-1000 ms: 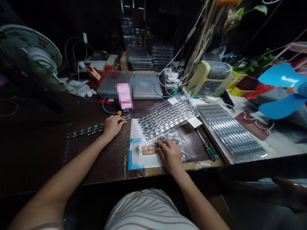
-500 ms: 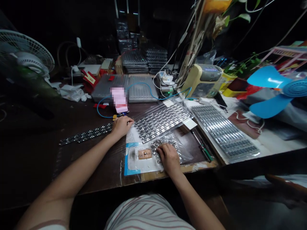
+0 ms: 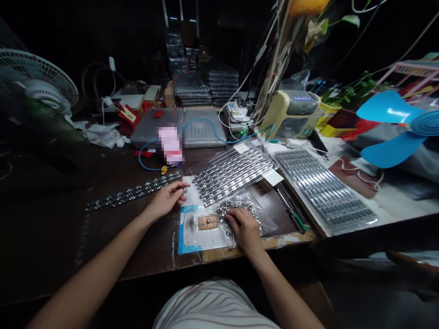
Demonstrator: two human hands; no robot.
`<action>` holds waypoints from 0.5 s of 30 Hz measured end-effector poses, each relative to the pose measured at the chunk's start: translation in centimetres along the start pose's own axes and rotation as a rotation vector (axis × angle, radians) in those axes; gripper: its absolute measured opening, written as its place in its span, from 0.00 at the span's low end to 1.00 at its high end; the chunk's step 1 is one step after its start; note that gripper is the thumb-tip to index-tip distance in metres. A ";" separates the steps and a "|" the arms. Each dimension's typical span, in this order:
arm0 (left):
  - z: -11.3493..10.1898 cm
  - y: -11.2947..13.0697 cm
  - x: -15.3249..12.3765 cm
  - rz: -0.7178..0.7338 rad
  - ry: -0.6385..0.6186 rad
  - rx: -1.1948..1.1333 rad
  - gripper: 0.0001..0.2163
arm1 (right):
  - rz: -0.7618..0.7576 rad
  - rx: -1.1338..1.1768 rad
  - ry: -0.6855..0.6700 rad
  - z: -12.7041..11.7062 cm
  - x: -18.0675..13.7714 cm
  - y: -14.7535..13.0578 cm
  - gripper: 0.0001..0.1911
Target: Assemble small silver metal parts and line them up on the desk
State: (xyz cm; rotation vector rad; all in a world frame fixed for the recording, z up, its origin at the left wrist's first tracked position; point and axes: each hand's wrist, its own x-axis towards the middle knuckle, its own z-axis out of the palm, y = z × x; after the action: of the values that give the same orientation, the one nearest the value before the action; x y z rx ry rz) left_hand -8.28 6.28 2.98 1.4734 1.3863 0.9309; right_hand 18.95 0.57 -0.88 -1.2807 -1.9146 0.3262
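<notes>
My left hand [image 3: 167,199] is above the table between the dark strips and the tray, its fingers curled together around a small shiny metal piece [image 3: 184,188]. Several dark strips with shiny metal fittings [image 3: 133,192] lie just beyond it. A clear plastic tray [image 3: 236,173] holds rows of similar strips. My right hand [image 3: 246,228] rests at a pile of small metal parts [image 3: 224,208] on a plastic bag, thumb and fingers drawn together; whatever lies between them is hidden. Left of the pile, a small wooden block [image 3: 207,222] sits on a white and blue sheet [image 3: 187,244].
A green-handled screwdriver [image 3: 299,223] lies right of the bag. Another filled tray [image 3: 325,187] is on the right, near a blue-bladed fan [image 3: 387,130]. At the back are a phone [image 3: 170,144], a blue cable [image 3: 209,121] and stacked trays [image 3: 192,89].
My left hand has drawn back toward me from the ends of the strips, uncovering them. My right hand stays at the metal parts with little movement.
</notes>
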 end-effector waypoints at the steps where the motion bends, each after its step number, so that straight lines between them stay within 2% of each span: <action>1: 0.4 0.0 -1.0 -0.025 -0.026 -0.003 0.16 | -0.007 0.007 -0.001 0.0 0.0 0.1 0.06; 5: 2.9 0.1 -3.9 0.020 -0.009 0.147 0.12 | -0.008 0.019 0.002 0.3 -0.2 0.2 0.07; 9: 5.5 0.1 -5.1 0.133 0.001 0.291 0.07 | 0.023 0.020 0.018 0.2 -0.1 0.1 0.08; 15: 7.0 -0.8 -5.8 0.299 0.017 0.335 0.05 | 0.054 0.029 0.000 0.1 -0.1 0.1 0.06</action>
State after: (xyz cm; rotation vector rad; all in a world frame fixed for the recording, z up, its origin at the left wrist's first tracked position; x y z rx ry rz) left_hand -2.50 -0.21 0.24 1.9703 1.4064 0.9243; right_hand 18.97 0.60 -1.04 -1.3152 -1.8713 0.3810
